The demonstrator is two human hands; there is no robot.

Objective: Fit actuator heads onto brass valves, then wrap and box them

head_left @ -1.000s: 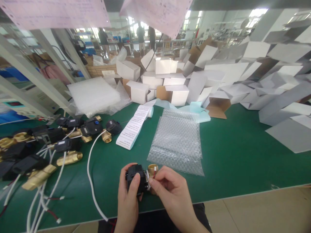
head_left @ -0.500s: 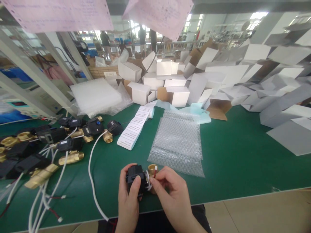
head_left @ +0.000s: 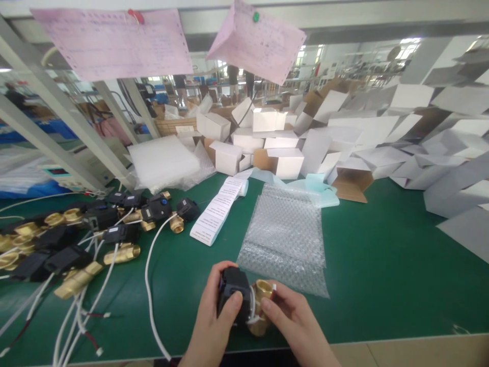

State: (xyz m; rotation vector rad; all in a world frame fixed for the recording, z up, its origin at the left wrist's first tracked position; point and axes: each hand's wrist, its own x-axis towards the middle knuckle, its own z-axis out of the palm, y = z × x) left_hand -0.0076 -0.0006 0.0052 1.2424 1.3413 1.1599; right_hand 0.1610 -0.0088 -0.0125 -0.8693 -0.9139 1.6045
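Both my hands hold one valve (head_left: 244, 300) over the near edge of the green table (head_left: 382, 265). It has a black actuator box on a brass body with a threaded opening on top. My left hand (head_left: 214, 326) wraps the black box, thumb across its face. My right hand (head_left: 294, 323) pinches the brass body and the white cable (head_left: 252, 317) looped around it, fingers closed. A flat stack of bubble-wrap bags (head_left: 284, 239) lies just beyond the valve.
Several more black-and-brass valves (head_left: 87, 234) with white cables lie at the left. A strip of white labels (head_left: 219, 209) runs toward the back. Folded white cartons (head_left: 290, 137) pile across the back and right. Pink papers (head_left: 114, 43) hang overhead. People stand far behind.
The view has tilted up, so my hands and the valve sit lower and further right in the frame. The white cable now loops around the brass body under my right fingers.
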